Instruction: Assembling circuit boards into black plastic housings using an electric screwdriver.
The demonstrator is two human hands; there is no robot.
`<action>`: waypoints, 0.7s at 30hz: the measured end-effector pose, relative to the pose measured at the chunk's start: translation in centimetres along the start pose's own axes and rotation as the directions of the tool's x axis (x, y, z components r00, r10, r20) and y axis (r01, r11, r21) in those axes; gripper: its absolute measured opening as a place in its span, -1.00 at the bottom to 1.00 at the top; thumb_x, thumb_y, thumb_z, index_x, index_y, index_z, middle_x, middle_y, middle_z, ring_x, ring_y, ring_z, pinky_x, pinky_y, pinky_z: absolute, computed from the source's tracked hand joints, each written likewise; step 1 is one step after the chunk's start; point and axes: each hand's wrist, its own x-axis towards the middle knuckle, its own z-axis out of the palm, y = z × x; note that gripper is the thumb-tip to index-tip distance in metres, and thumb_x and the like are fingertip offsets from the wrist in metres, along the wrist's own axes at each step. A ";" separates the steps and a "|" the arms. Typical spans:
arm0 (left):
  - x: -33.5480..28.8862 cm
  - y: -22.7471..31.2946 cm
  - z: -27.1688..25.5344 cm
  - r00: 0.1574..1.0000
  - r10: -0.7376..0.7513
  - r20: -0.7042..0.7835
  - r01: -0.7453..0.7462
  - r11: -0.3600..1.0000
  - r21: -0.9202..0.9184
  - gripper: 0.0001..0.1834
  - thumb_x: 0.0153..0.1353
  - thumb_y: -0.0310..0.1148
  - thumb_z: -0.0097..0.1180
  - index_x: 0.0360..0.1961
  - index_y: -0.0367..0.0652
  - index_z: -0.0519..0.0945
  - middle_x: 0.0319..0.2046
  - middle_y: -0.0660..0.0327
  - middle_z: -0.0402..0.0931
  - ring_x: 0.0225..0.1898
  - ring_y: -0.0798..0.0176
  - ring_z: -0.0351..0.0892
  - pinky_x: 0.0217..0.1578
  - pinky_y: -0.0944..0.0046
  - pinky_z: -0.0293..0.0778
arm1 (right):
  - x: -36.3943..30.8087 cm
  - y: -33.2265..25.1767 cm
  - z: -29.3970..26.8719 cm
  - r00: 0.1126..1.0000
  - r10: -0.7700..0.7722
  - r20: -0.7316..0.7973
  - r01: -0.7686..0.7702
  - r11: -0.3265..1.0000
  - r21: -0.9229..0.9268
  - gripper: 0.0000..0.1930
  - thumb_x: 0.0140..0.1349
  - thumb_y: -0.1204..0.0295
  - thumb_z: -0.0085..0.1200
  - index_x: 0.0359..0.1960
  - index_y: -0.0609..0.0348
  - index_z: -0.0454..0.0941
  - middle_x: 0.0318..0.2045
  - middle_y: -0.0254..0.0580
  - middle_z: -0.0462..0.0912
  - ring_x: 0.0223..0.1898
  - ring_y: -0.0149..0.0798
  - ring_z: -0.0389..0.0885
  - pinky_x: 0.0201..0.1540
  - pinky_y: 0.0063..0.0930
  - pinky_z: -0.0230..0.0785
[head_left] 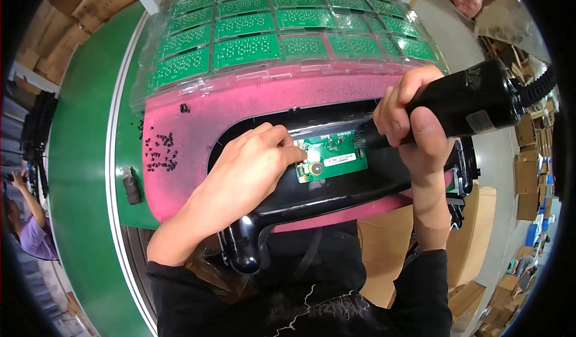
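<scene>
A black plastic housing with a rounded, handle-like end lies across the pink mat in front of me. In its recess sits a green circuit board with a white label and a round part near one corner. The curled fingers of my left hand press at the board's left edge; the fingertips are partly hidden. My right hand is wrapped round a black electric screwdriver, held sloping, with its nose at the board's upper right corner. The tool's tip and any screw under it are hidden.
Clear plastic trays of green circuit boards stand at the mat's far side. Small black screws lie scattered on the pink mat at left, beside a dark cylindrical object. Cardboard boxes stand right. Another person is far left.
</scene>
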 end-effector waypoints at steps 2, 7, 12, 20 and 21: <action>-0.1 -0.1 -0.1 1.000 0.000 0.003 0.000 1.000 0.015 -0.71 -0.06 -0.65 0.21 -0.24 -0.18 0.70 -0.32 0.18 0.55 -0.21 0.07 0.57 -0.18 0.10 0.53 | -0.1 0.1 0.1 0.998 -0.002 -0.055 0.003 1.000 0.026 -0.73 0.12 0.36 0.26 -0.40 0.29 0.44 -0.66 -0.31 0.46 -0.69 -0.48 0.37 -0.61 -0.60 0.24; -0.2 -0.2 0.1 1.000 0.004 0.019 -0.004 1.000 0.013 -0.72 0.01 -0.61 0.17 -0.21 -0.18 0.69 -0.30 0.16 0.56 -0.17 0.05 0.57 -0.14 0.09 0.53 | 1.3 0.1 -1.6 0.987 0.048 0.151 -0.056 0.997 0.051 -0.70 0.15 0.31 0.21 -0.28 0.30 0.43 -0.64 -0.29 0.44 -0.68 -0.46 0.36 -0.59 -0.56 0.25; -0.4 -0.4 0.0 1.000 0.009 0.018 -0.009 1.000 0.017 -0.74 0.06 -0.59 0.14 -0.21 -0.17 0.69 -0.29 0.15 0.57 -0.16 0.04 0.57 -0.12 0.08 0.52 | 3.0 0.6 -2.1 0.876 0.117 0.468 -0.202 0.970 0.135 -0.69 0.14 0.34 0.20 -0.25 0.29 0.40 -0.63 -0.29 0.41 -0.69 -0.45 0.34 -0.59 -0.53 0.22; -0.4 -0.5 0.0 0.999 0.033 0.007 -0.033 0.999 0.014 -0.75 0.07 -0.58 0.13 -0.20 -0.17 0.69 -0.30 0.15 0.58 -0.16 0.04 0.57 -0.13 0.09 0.52 | 2.9 0.3 -2.0 0.901 0.115 0.418 -0.171 0.980 0.099 -0.61 0.13 0.13 0.25 -0.36 0.15 0.36 -0.72 -0.45 0.32 -0.75 -0.52 0.25 -0.63 -0.57 0.17; -0.4 -0.4 0.0 0.999 0.031 0.012 -0.031 0.999 0.019 -0.74 0.07 -0.58 0.13 -0.20 -0.17 0.69 -0.30 0.15 0.58 -0.16 0.04 0.56 -0.13 0.09 0.51 | 2.9 0.3 -2.1 0.907 0.116 0.404 -0.170 0.980 0.101 -0.61 0.13 0.13 0.25 -0.36 0.15 0.36 -0.72 -0.45 0.31 -0.75 -0.52 0.25 -0.63 -0.57 0.16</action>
